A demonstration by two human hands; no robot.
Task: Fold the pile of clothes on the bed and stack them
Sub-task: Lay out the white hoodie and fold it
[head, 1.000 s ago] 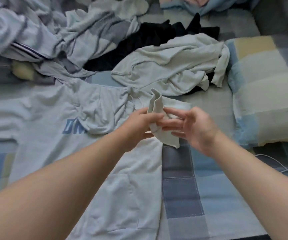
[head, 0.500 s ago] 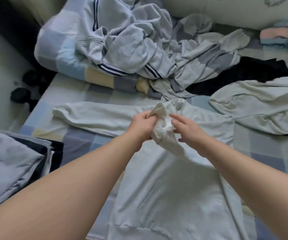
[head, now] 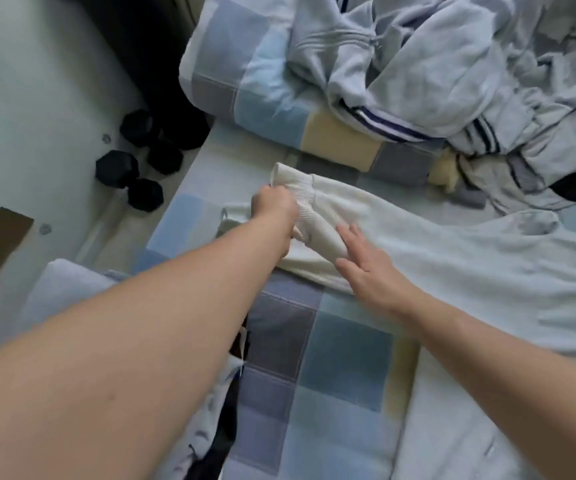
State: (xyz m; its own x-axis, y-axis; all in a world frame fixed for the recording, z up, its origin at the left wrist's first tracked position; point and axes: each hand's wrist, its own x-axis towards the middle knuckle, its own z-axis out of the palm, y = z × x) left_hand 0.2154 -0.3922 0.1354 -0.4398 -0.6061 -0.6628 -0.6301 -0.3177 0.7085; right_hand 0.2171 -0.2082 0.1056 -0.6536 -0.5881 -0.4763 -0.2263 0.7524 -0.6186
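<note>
My left hand (head: 274, 207) grips the cuff of the white sweater (head: 452, 258) by the left edge of the bed (head: 345, 344), my right hand (head: 366, 265) lies flat on it, and the big pile (head: 435, 81) waits unfolded.

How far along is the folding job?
Done: a small stack at the bed's near left looks folded. In hand: left grip holds the hoodie by its cuff, right grip lies flat on the sleeve. Left: the crumpled pile beyond is unfolded, so most remains.
</note>
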